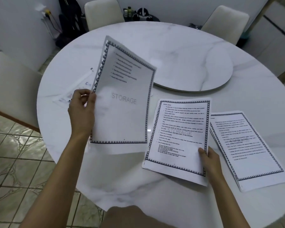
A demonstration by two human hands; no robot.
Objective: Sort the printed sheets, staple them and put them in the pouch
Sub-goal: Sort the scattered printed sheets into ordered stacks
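Observation:
My left hand (83, 104) pinches the left edge of a printed sheet (123, 99) with a patterned border and a "STORAGE" watermark, holding it tilted above the table. My right hand (209, 157) grips the lower right edge of a stack of bordered printed sheets (178, 137), thumb on top. A second stack of printed sheets (247, 145) lies flat to the right of it. A clear pouch (76, 86) lies on the table beyond my left hand, partly hidden by the raised sheet. No stapler is in sight.
The round white marble table (122, 178) carries a raised turntable (196, 63) at its centre. White chairs (102, 12) stand at the far side and at the left. Bags and bottles sit on the floor against the wall behind. Tiled floor lies at lower left.

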